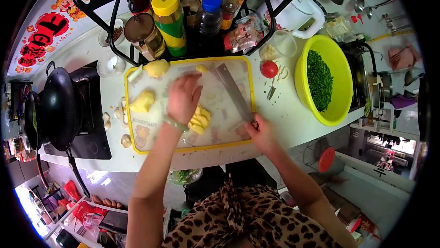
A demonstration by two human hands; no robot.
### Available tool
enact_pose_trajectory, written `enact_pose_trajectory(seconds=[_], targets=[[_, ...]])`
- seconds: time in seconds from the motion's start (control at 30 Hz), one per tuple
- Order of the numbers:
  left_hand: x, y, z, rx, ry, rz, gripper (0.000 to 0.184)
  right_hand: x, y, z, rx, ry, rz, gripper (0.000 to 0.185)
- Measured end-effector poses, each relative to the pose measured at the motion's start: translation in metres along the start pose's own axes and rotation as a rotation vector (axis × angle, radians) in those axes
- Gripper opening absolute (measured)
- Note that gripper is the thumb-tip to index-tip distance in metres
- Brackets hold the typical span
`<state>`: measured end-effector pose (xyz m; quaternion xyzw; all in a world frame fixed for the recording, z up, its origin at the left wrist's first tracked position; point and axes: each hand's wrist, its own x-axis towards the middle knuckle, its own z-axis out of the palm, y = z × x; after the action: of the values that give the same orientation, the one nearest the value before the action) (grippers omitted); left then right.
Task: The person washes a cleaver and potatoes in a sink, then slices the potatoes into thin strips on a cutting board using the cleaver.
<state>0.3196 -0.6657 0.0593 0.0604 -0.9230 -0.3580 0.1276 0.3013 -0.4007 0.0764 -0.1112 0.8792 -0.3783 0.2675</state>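
Note:
My right hand (262, 134) grips the handle of a kitchen knife (234, 92) with a broad blade, which lies slantwise over the right part of the cutting board (231, 140). My left hand (184, 95) is over the middle of the board, fingers extended and thumb apart, with nothing seen in it. Just beside its wrist is a pile of yellow potato slices (200, 120), partly hidden by the hand. A small yellow piece (201, 68) lies beyond the fingertips. Two larger peeled potato pieces (142, 101) sit on the left side, near a pale scallion stalk (135, 74).
A yellow-green bowl of chopped greens (320, 80) stands at the right, near a tomato (269, 69) and scissors (272, 93). Behind the board is a black rack (114, 23) with bottles. A wok (62, 108) is on the stove at left; garlic (126, 140) lies beside the board.

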Motion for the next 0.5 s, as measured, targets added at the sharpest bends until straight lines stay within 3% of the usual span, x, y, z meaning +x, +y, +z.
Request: enact_pose_trajectory(seconds=[0.27, 0.5], targets=[[0.050, -0.028, 0.025, 0.269, -0.115, 0.132, 0.031, -0.008, -0.001, -0.004, -0.017, 0.045, -0.028, 0.024], [-0.049, 0.000, -0.037, 0.214, 0.053, 0.103, 0.024, -0.020, -0.003, 0.008, -0.006, -0.021, -0.062, 0.024]])
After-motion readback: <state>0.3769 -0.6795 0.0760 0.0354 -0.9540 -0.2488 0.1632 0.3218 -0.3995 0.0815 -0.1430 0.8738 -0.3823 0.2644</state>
